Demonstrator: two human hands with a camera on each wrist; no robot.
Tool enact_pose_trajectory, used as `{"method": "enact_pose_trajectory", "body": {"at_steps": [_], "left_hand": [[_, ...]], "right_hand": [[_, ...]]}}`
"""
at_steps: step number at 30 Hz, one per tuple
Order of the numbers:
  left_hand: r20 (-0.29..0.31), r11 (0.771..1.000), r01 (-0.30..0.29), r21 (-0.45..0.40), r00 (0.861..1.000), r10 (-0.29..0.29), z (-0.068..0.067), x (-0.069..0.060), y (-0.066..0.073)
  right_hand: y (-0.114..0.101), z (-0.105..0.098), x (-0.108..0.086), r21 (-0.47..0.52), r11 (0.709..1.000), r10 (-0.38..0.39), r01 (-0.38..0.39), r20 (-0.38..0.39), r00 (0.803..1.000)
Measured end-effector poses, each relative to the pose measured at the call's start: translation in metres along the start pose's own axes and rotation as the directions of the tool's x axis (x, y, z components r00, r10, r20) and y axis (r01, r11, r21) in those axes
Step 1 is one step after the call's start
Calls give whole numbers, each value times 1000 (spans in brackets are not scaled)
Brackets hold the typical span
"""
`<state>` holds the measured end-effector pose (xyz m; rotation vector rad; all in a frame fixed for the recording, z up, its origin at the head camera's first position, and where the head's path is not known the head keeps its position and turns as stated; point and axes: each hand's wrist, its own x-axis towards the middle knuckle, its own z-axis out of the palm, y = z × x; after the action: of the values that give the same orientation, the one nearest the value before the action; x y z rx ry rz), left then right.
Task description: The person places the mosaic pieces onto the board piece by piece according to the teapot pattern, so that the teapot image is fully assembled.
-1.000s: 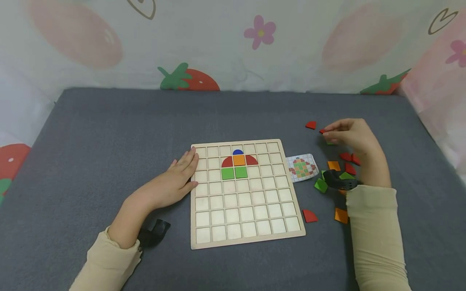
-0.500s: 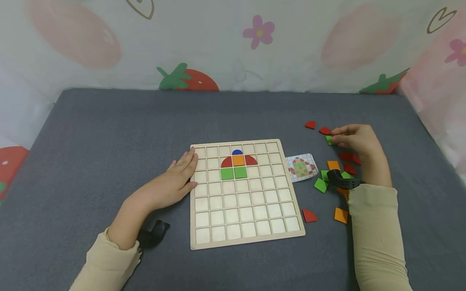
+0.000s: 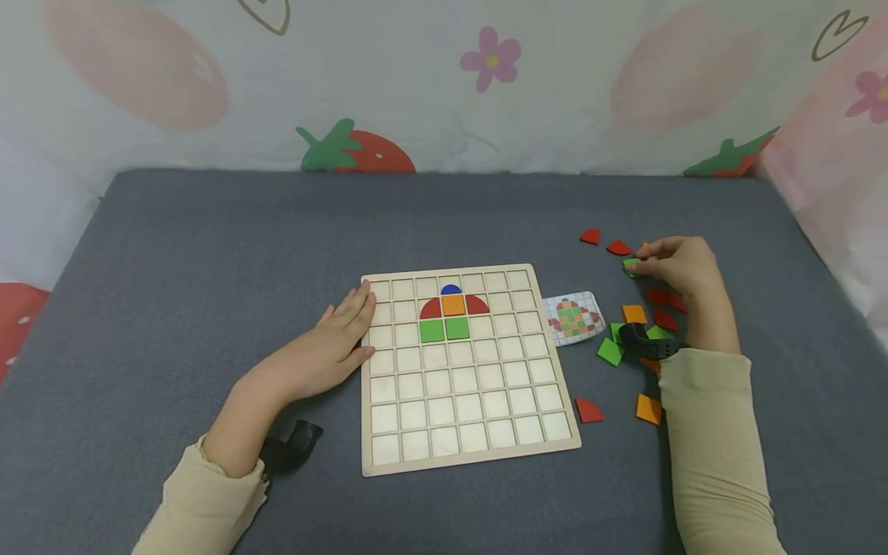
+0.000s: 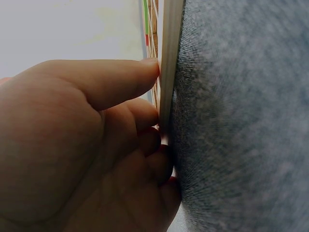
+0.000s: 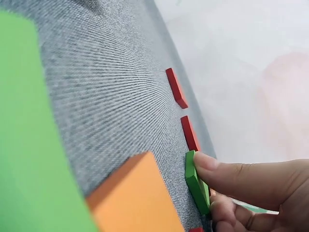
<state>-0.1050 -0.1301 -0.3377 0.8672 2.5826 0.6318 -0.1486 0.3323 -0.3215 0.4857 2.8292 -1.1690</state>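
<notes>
A square wooden grid board [image 3: 479,455] lies on the grey cloth, with blue, orange, red and green pieces set in its upper cells. My left hand [image 3: 333,343] rests against its left edge, fingers extended; in the left wrist view the thumb [image 4: 128,79] touches the board's rim [image 4: 170,58]. Right of the board, my right hand [image 3: 683,266] pinches a green square tile [image 5: 194,181] between thumb and fingers. Its far side is hidden by the hand. Two red quarter-round pieces [image 3: 619,247] lie just beyond, one close to the fingertips.
A pattern card [image 3: 574,317] sits partly against the board's right edge. Loose green, orange and red pieces are scattered under and around the right wrist, including an orange tile [image 3: 648,409] and a red quarter-round [image 3: 589,410] nearer the front. A printed curtain [image 3: 555,92] hangs behind the table.
My right hand moved from a red quarter-round piece, now lying free, slightly back and right to the green tile, which it now pinches. The left hand stayed in place.
</notes>
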Motion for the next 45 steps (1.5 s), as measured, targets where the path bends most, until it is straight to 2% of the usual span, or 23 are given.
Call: {"method": "enact_pose_trajectory", "body": {"at_steps": [6, 12, 21, 30, 40, 45], "left_hand": [[1, 1000, -1, -4, 1000, 1, 0, 0, 0], [4, 1000, 0, -9, 1000, 0, 0, -1, 0], [10, 1000, 4, -1, 1000, -4, -1, -1, 1], [7, 1000, -2, -2, 1000, 2, -1, -1, 2], [5, 1000, 1, 3, 1000, -1, -1, 0, 1], [5, 1000, -1, 6, 1000, 1, -1, 1, 1]], "right_hand": [[-3, 0, -2, -71, 997, 29, -30, -16, 999], [-3, 0, -2, -90, 996, -5, 2, -33, 999], [-2, -1, 0, -53, 998, -23, 24, 7, 1000], [-3, -3, -2, 8, 1000, -15, 14, 48, 999], [-10, -3, -6, 75, 996, -56, 51, 67, 996], [-18, -2, -8, 106, 993, -66, 55, 102, 993]]}}
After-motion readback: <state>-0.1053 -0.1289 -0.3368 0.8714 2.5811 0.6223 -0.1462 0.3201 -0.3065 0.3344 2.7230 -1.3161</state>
